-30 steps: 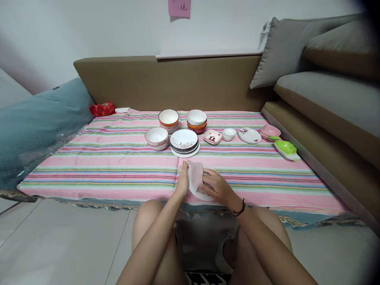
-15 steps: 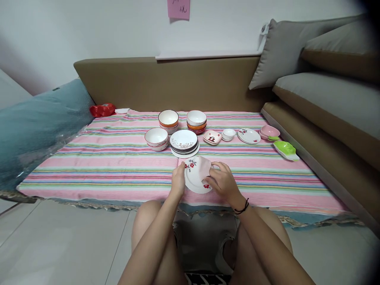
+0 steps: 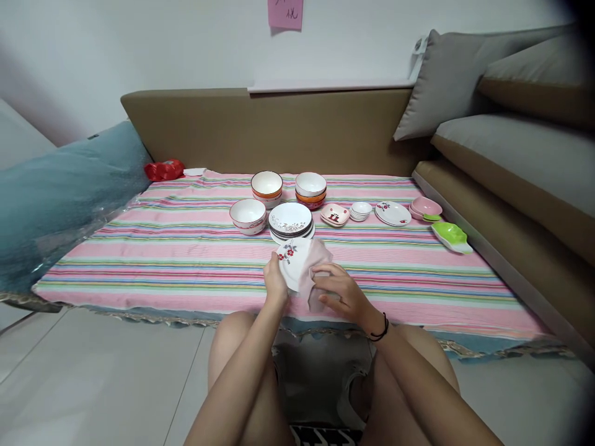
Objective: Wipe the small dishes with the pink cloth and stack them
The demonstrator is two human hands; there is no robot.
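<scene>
My left hand [image 3: 276, 278] grips the left rim of a white plate [image 3: 292, 272] with red flowers and grey leaves. The plate is tilted above the striped cloth. A thin pale pink cloth [image 3: 310, 272] drapes over the plate's right side, and my right hand [image 3: 341, 290] holds it there with bent fingers. Just behind the plate stands a stack of plates [image 3: 290, 218], the top one white with a patterned rim. Bowls [image 3: 248, 215] with red-patterned sides stand to the left of that stack.
Further back are two bowl stacks [image 3: 266, 184]. To the right lie square dishes [image 3: 334, 214], small white bowls [image 3: 361, 210], flowered plates [image 3: 393, 214], pink bowls [image 3: 426, 208] and a green dish [image 3: 452, 237]. A red package [image 3: 164, 170] lies back left; cushions [image 3: 515, 148] rise at right.
The plate has shifted slightly up and left and tilted more. The pink cloth has spread lower over its right side, and my right hand has moved down a little with it.
</scene>
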